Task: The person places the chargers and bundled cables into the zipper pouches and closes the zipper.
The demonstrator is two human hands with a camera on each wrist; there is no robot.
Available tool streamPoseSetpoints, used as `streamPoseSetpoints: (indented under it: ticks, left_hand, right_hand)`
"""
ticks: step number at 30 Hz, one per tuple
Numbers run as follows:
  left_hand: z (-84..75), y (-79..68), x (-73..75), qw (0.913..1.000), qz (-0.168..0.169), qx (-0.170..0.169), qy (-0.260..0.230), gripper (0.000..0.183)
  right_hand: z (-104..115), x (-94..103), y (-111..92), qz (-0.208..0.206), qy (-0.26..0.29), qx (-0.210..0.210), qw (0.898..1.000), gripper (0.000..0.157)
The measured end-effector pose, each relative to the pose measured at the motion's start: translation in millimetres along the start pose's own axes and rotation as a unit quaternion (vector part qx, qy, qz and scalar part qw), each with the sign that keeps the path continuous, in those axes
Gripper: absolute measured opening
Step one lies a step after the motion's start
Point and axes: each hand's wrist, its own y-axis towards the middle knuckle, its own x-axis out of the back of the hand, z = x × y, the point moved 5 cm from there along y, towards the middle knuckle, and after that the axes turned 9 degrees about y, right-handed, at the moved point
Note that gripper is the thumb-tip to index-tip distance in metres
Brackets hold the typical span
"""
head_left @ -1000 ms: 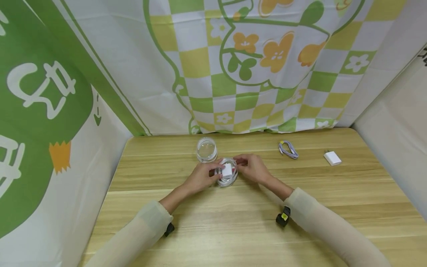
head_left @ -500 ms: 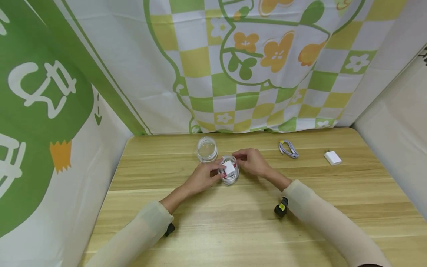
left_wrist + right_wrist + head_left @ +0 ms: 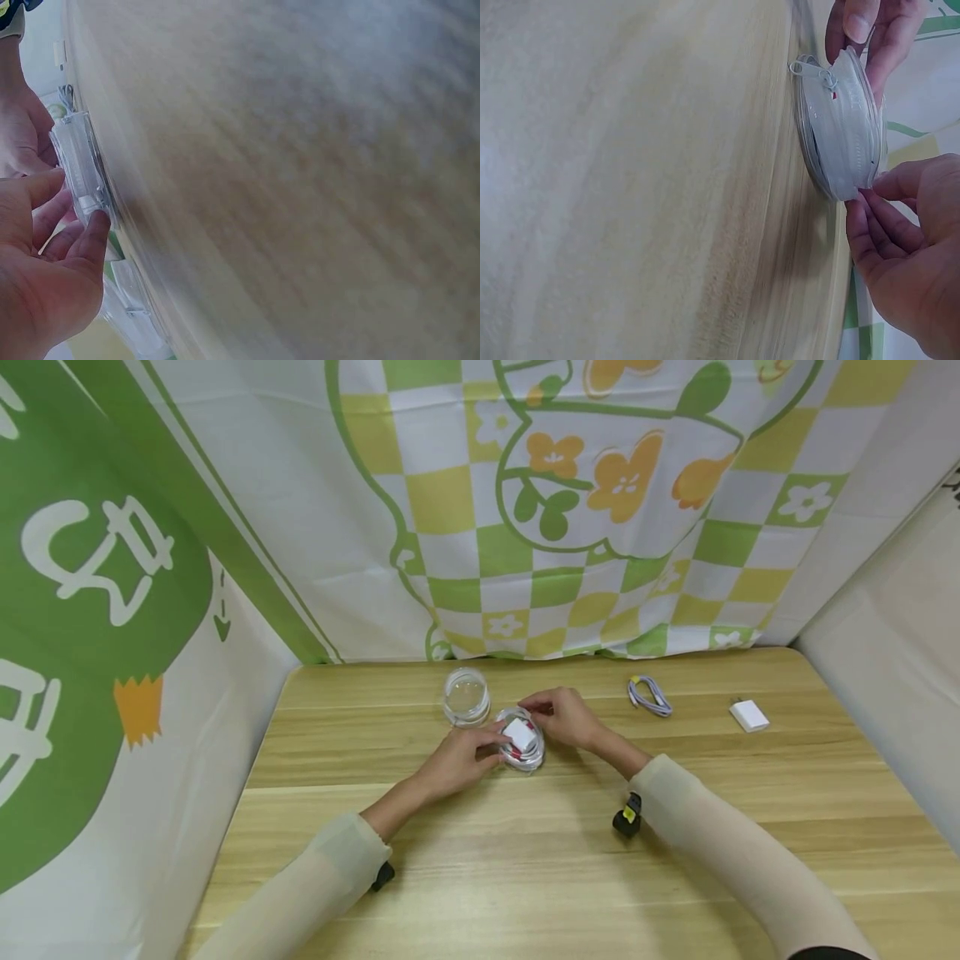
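A clear round zip pouch [image 3: 531, 763] lies on the table between my hands. A white charger [image 3: 520, 735] shows through its top, with a white cable coiled around it and bits of red. My left hand [image 3: 459, 758] grips the pouch's left side, thumb and fingers at opposite faces. At the far right of its rim, my right hand [image 3: 566, 720] pinches the edge between thumb and fingers. In the right wrist view, the white zip band [image 3: 851, 127] runs along the side. The metal zip pull [image 3: 807, 70] hangs at the end nearer my left hand.
Just behind the pouch, to the left, stands another clear round container [image 3: 466, 697]. A lilac cable [image 3: 650, 696] coiled with a yellow tie and a second white charger [image 3: 748, 716] lie at the right of the wooden table [image 3: 480, 877]. Patterned cloth [image 3: 525, 593] hangs behind.
The pouch has turned and shifted slightly right and away from me. My right hand has moved a little back and left at its rim; my left hand stays at its side.
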Motion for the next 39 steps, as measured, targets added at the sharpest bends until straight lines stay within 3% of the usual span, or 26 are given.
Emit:
streamPoseSetpoints:
  ticks: [9, 17, 23, 30, 39]
  left_hand:
    - [-3.9, 0.3, 2.9, 0.9985, -0.002, -0.01, 0.054, 0.038]
    - [-6.5, 4.4, 9.8, 0.9964, -0.001, -0.001, 0.084, 0.045]
    - [-10.1, 8.8, 14.3, 0.995, 0.0, -0.009, 0.1, 0.046]
    - [-11.4, 14.5, 9.9, 0.9925, 0.008, -0.024, 0.12, 0.049]
    - [-8.8, 17.8, 2.4, 0.989, 0.026, -0.025, 0.143, 0.045]
  right_hand:
    - [3.6, 1.2, -10.7, -0.013, 0.001, 0.022, 1.0, 0.028]
    - [10.9, 1.4, -25.2, 0.005, -0.012, 0.024, 1.0, 0.037]
    - [12.6, -1.1, -36.1, 0.01, -0.038, 0.004, 0.999, 0.043]
    - [15.2, -5.6, -45.5, -0.001, -0.074, -0.019, 0.997, 0.047]
    - [13.9, -6.2, -47.8, -0.002, -0.063, -0.03, 0.998, 0.048]
